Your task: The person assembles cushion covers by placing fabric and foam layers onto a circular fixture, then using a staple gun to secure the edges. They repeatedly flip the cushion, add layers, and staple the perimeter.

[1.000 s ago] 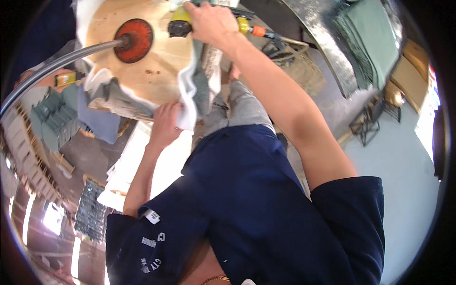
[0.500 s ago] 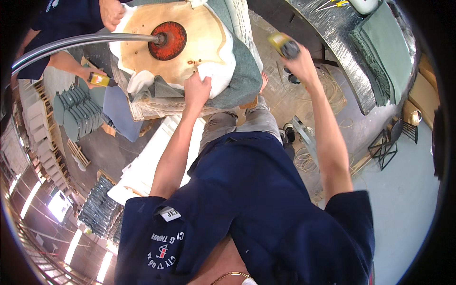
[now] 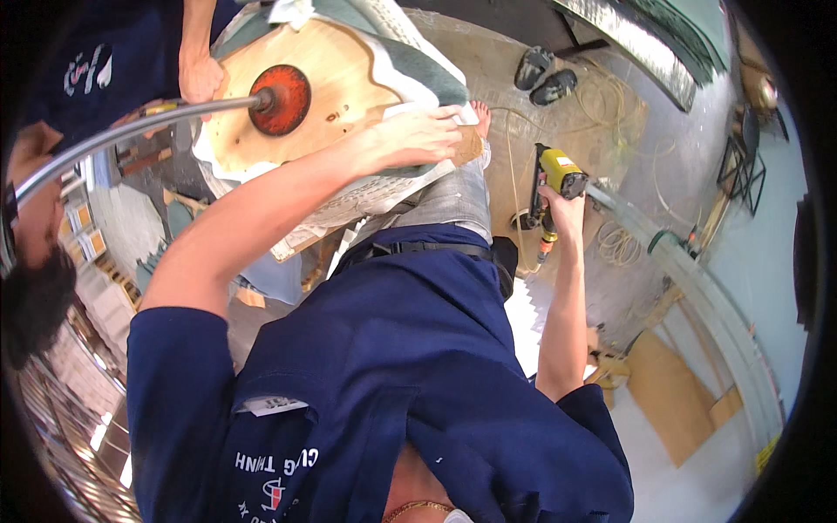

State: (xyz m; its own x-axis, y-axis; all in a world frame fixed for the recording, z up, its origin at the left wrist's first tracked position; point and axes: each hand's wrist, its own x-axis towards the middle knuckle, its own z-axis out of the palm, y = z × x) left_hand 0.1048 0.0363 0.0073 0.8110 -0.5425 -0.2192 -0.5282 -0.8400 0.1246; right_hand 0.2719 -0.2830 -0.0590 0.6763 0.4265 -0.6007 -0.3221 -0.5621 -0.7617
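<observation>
While the person in the dark blue work shirt leans over the job, their left hand [image 3: 418, 139] lies flat and spread, fingers extended, pressing on the grey-green fabric [image 3: 436, 87] that wraps over the edge of a wooden seat panel [image 3: 340, 78]. It grips nothing; it only holds the cloth down against the rim. The panel is pale plywood with a wavy outline, and white padding shows along its lower border. On the panel sits a round red disc [image 3: 281, 98], and a curved metal tube [image 3: 131, 131] runs out from it toward the left.

Off to the right and well apart from the panel, the right hand [image 3: 558, 213] is closed around the handle of a yellow and black staple gun [image 3: 558, 179], held out over the floor, with an air hose [image 3: 663, 248] trailing away from it.

At the far side of the panel another person's hand [image 3: 200, 77], coming from a dark blue sleeve, rests against the panel's edge just beside the red disc. A pair of dark shoes [image 3: 545, 74] lies on the floor beyond, near loose loops of pale cord [image 3: 610, 96].
</observation>
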